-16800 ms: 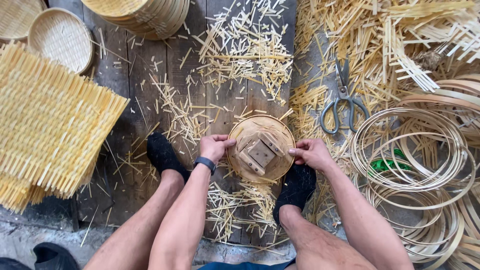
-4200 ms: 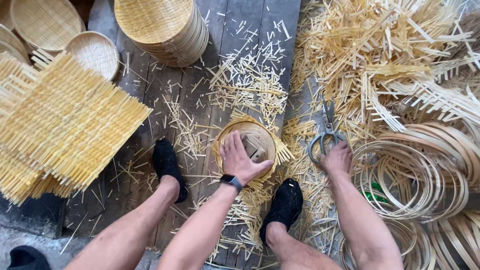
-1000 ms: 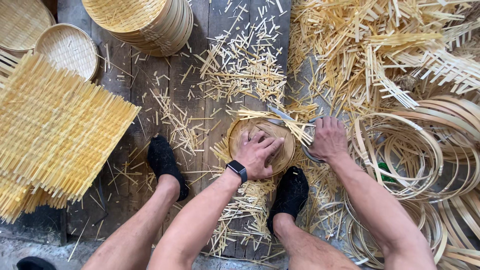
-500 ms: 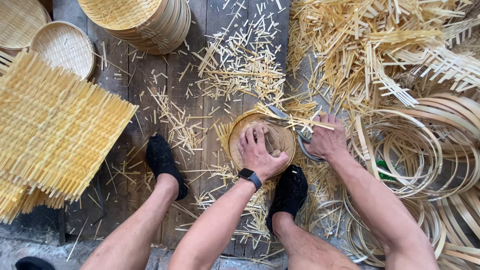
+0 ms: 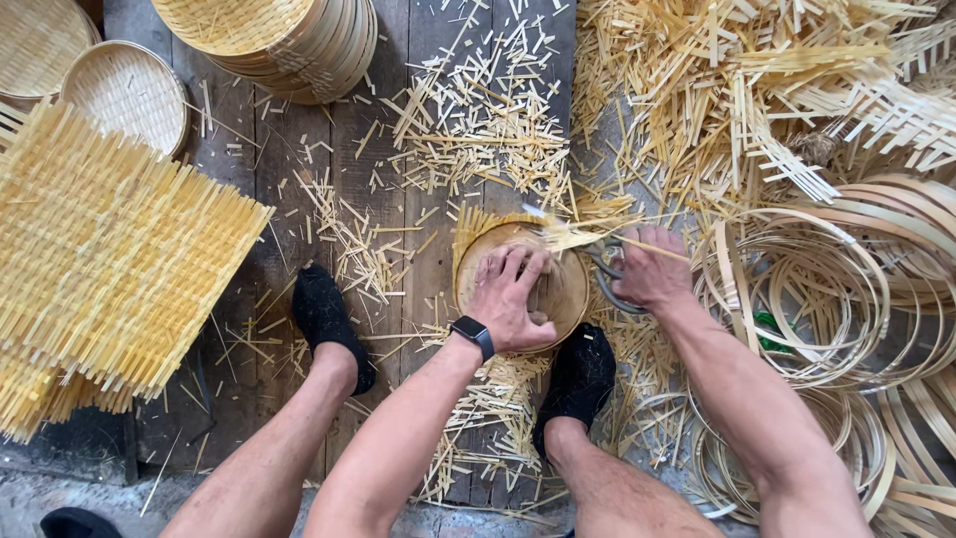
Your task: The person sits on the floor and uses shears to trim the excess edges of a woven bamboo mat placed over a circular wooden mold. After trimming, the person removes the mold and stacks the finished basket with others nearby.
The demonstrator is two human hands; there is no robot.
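Note:
A small round woven bamboo basket rests on the wooden plank floor between my feet. My left hand lies flat on top of it, fingers spread, pressing it down. My right hand grips grey-handled scissors at the basket's right rim, where loose bamboo strip ends stick out. The blades are mostly hidden by the strips. A dark watch sits on my left wrist.
A stack of square woven mats lies at left. Round baskets are stacked at the top, with a shallow tray beside them. Bamboo hoops are piled at right. Cut strips litter the planks. My black shoes flank the basket.
My right hand picked up the scissors and brought them to the basket's rim. My left hand shifted from the basket's edges to pressing flat on top.

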